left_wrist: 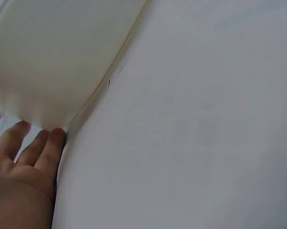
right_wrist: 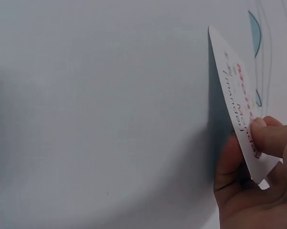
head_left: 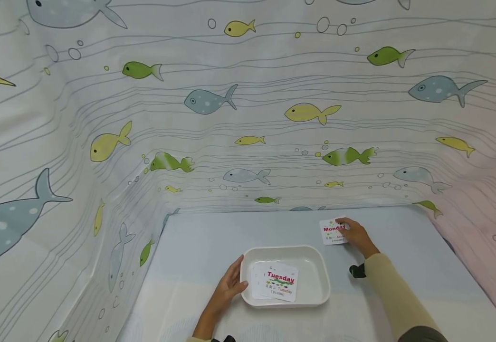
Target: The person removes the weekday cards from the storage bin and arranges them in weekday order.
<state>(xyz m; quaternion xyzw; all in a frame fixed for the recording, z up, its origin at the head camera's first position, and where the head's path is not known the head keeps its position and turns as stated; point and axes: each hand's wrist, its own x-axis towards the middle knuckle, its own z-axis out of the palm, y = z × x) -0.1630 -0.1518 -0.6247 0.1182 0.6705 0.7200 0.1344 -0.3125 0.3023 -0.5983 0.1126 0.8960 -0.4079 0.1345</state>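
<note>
In the head view my right hand (head_left: 357, 236) pinches the white Monday card (head_left: 331, 232) by its right side, beyond the tray's far right corner. The right wrist view shows the card (right_wrist: 234, 95) tilted, with the thumb on its printed face and the fingers behind it. My left hand (head_left: 227, 287) grips the left side of a white plastic tray (head_left: 316, 297), thumb at the rim and fingers along the outer wall. Fingertips (left_wrist: 57, 136) touch the tray wall (left_wrist: 62, 57) in the left wrist view. Inside the tray, a Tuesday card (head_left: 281, 283) lies atop other overlapping white cards.
A pale blue and white cloth covers the table (head_left: 214, 232). Fish-printed curtains (head_left: 273, 156) hang behind it and along both sides. A small dark device (head_left: 357, 270) sits at the right wrist.
</note>
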